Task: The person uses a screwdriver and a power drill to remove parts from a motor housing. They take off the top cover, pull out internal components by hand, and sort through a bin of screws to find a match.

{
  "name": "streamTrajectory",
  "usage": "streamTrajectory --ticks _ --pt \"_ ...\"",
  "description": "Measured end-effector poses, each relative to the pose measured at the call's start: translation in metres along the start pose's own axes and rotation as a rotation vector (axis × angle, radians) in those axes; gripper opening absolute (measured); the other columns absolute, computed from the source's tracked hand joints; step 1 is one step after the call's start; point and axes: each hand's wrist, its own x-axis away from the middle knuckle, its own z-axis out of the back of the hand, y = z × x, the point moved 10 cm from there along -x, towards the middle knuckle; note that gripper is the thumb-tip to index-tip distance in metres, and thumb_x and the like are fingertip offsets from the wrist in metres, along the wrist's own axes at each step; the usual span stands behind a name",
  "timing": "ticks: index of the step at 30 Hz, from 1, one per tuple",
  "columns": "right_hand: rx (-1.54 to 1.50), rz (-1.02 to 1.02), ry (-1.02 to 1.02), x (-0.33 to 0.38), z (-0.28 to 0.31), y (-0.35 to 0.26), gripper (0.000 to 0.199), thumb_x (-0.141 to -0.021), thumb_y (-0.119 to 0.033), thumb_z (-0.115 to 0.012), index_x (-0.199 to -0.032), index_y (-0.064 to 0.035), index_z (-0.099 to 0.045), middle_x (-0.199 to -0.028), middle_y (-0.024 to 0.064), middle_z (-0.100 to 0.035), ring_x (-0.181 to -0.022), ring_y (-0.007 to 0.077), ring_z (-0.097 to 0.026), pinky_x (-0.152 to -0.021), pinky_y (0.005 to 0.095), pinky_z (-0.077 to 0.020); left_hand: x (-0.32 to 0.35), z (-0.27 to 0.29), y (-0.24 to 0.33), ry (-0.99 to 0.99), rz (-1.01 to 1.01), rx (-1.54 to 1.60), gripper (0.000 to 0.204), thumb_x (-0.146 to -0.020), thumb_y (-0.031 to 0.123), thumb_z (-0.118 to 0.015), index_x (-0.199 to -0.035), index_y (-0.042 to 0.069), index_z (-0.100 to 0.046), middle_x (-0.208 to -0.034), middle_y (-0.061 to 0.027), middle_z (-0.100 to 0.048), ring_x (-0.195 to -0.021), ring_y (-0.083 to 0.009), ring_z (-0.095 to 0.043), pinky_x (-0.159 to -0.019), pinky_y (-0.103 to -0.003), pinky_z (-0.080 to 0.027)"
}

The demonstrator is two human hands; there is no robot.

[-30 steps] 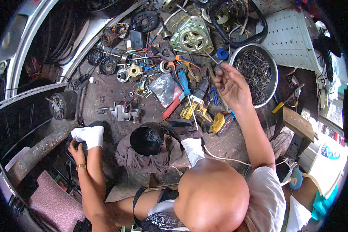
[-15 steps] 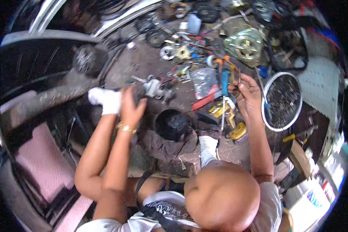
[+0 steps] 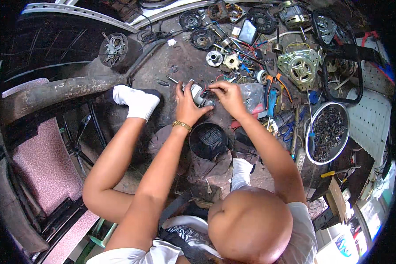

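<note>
Around a small silver motor-like metal part (image 3: 197, 93) with a thin shaft, my left hand (image 3: 188, 105) is closed, keeping it on the work surface. At its right side, beside short red wires, my right hand (image 3: 229, 97) pinches its fingers together; whatever is between the fingertips is too small to make out. A black bowl (image 3: 209, 141) sits just below both hands. To the right lie a clear plastic bag (image 3: 252, 97), a blue-handled screwdriver (image 3: 272, 103) and orange-and-black pliers (image 3: 280, 82).
A white-rimmed basin (image 3: 347, 127) full of small metal pieces stands at the right. Metal housings (image 3: 302, 67), round parts (image 3: 203, 39) and loose tools crowd the far side. My socked feet (image 3: 136, 100) rest left and near; a worn beam (image 3: 70, 90) runs along the left.
My left hand has moved from beside my left foot onto the motor-like part. My right hand, earlier pinching a thin rod near the pliers, has come left to that part.
</note>
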Motion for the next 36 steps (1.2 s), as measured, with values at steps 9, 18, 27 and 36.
streamTrajectory --ticks 9,18,27,36 --pt "0.161 0.349 -0.209 -0.018 -0.029 -0.014 0.014 -0.068 0.005 -0.065 -0.08 -0.0019 -0.064 -0.083 0.0109 -0.063 -0.084 0.0297 -0.061 -0.074 0.0374 -0.0495 0.001 -0.006 -0.002 0.02 -0.055 0.057 0.104 -0.046 0.032 -0.089 -0.132 0.008 -0.034 -0.141 -0.0269 -0.02 -0.126 -0.0464 -0.032 -0.103 -0.049 -0.033" --pt "-0.111 -0.042 -0.133 -0.014 -0.033 0.015 0.022 -0.073 0.009 -0.063 -0.092 -0.0022 -0.06 -0.087 0.0086 -0.064 -0.084 0.0202 -0.063 -0.075 0.0297 -0.0506 0.001 -0.006 -0.011 -0.012 -0.056 0.057 0.102 -0.05 0.035 -0.087 -0.132 0.008 -0.034 -0.142 -0.0269 -0.02 -0.127 -0.0467 -0.03 -0.104 -0.05 -0.032" --pt "0.061 -0.072 0.427 0.031 0.114 0.041 0.024 -0.079 0.006 -0.062 -0.101 -0.0019 -0.064 -0.094 0.006 -0.065 -0.081 0.0113 -0.059 -0.071 0.0254 -0.0487 -0.006 -0.01 -0.03 0.044 0.18 0.223 0.063 -0.076 0.045 -0.068 -0.12 0.005 -0.048 -0.141 -0.0251 -0.026 -0.128 -0.0451 -0.031 -0.104 -0.05 -0.029" --pt "0.403 0.026 0.214 0.024 0.123 0.027 0.02 -0.074 0.0 -0.066 -0.093 -0.007 -0.066 -0.089 0.011 -0.064 -0.082 0.0297 -0.06 -0.072 0.0336 -0.0481 -0.015 -0.01 -0.021 0.154 0.275 0.1 0.06 -0.068 0.038 -0.076 -0.11 0.004 -0.049 -0.131 -0.0236 -0.034 -0.121 -0.0424 -0.038 -0.101 -0.05 -0.031"
